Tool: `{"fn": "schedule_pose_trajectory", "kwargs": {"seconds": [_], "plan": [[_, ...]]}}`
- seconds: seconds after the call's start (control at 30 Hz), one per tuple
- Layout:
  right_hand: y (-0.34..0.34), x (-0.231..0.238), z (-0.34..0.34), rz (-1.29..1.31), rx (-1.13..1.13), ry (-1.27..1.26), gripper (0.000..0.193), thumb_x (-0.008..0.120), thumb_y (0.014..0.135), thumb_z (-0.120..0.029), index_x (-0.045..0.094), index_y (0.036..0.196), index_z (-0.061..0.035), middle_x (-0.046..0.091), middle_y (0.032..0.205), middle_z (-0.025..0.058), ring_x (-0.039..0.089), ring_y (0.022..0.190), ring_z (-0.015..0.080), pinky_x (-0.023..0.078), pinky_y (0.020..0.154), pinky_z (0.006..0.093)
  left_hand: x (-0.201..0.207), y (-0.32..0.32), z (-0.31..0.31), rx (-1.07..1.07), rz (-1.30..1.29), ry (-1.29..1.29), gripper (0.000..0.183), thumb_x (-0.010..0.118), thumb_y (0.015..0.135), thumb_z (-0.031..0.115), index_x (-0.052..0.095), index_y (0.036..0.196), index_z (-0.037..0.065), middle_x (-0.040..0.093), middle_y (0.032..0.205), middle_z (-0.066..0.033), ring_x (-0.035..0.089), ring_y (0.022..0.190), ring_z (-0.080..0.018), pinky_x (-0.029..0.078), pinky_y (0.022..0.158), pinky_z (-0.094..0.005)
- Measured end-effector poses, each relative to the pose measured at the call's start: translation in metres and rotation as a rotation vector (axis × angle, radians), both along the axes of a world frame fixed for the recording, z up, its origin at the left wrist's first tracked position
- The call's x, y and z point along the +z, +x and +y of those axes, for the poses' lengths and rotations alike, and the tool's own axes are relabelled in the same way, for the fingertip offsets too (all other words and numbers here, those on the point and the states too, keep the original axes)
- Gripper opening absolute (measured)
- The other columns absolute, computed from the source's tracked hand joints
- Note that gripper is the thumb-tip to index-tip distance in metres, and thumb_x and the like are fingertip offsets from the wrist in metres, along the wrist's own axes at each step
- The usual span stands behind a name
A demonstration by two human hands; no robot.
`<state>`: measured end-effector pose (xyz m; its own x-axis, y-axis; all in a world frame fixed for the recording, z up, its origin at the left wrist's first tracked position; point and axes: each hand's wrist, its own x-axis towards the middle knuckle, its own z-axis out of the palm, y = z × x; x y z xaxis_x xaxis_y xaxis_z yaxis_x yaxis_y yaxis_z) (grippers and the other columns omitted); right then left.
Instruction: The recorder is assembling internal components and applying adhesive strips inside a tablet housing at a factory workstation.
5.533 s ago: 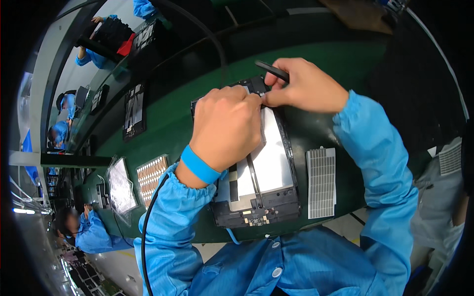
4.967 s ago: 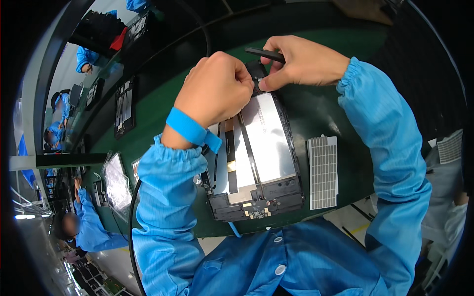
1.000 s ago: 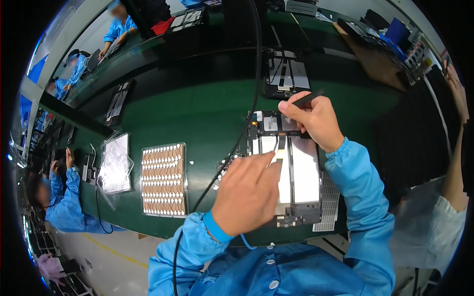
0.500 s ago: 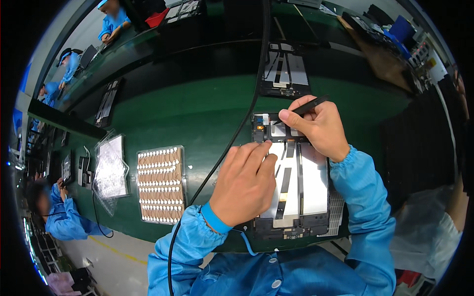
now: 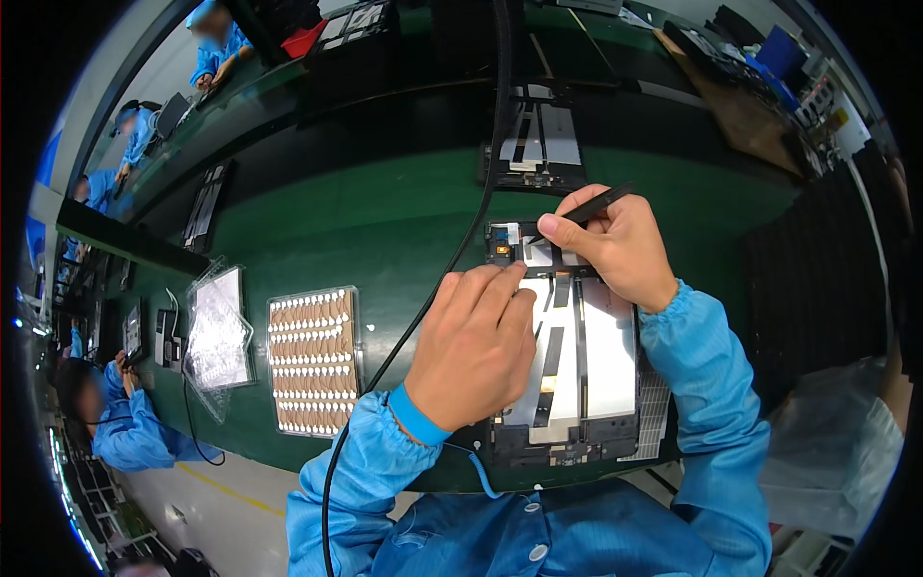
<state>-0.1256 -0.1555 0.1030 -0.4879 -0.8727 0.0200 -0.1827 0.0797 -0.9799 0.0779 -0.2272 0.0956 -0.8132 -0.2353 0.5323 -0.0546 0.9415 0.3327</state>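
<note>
Two hands (image 5: 476, 346) (image 5: 620, 248) overlie the tablet (image 5: 604, 356), bench (image 5: 394, 240) spreading past its edges.

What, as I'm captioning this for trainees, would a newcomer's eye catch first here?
Probably the silvery-panelled device right of centre, the left hand over its left side, the right hand holding a black tool over its far end. Left of these lie rows of brown-and-white parts.

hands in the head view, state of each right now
Left hand: half-curled over the flat black-and-silver device; whether it grips anything cannot be told.
Right hand: closed on a slim black tool.
</note>
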Motion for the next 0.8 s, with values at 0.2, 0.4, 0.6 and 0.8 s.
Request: {"fn": "schedule_pose_trajectory", "kwargs": {"seconds": [0.2,0.4,0.6,0.8], "plan": [[0.005,-0.002,0.001,-0.013,-0.011,-0.006,0.025,0.082,0.085,-0.018,0.070,0.089,0.0038,0.071,0.075,0.0101,0.063,0.064,0.0104,0.049,0.055,0.0248,0.001,-0.007,-0.001,-0.010,-0.030,-0.049,0.025,0.069,0.080,0.008,0.066,0.101,-0.004,0.065,0.118,-0.0204,0.059,0.104,-0.0340,0.047,0.088,-0.0443],[0.005,0.000,0.005,0.157,-0.037,-0.001,0.026,0.083,0.083,-0.016,0.070,0.093,0.0036,0.066,0.070,0.0058,0.058,0.060,0.0069,0.045,0.052,0.0234,0.002,-0.017,-0.002,0.003,-0.123,-0.132,0.030,0.069,0.082,0.018,0.066,0.104,-0.003,0.068,0.117,-0.0193,0.058,0.099,-0.0349,0.046,0.086,-0.0447],[-0.004,0.001,0.003,0.411,-0.123,-0.117,0.032,0.085,0.080,-0.024,0.072,0.095,0.0010,0.065,0.069,0.0078,0.057,0.059,0.0129,0.045,0.055,0.0299,0.014,-0.028,0.005,0.038,-0.241,-0.190,0.039,0.068,0.087,0.025,0.061,0.113,-0.002,0.065,0.111,-0.0173,0.054,0.093,-0.0351,0.041,0.087,-0.0461],[-0.034,0.016,0.054,0.382,-0.286,-0.237,0.033,0.084,0.084,-0.032,0.073,0.099,-0.0043,0.065,0.073,0.0008,0.056,0.065,0.0067,0.046,0.058,0.0238,0.014,-0.025,0.009,0.108,-0.258,-0.225,0.042,0.068,0.089,0.030,0.063,0.117,-0.001,0.066,0.121,-0.0157,0.056,0.105,-0.0382,0.041,0.094,-0.0460]]}}
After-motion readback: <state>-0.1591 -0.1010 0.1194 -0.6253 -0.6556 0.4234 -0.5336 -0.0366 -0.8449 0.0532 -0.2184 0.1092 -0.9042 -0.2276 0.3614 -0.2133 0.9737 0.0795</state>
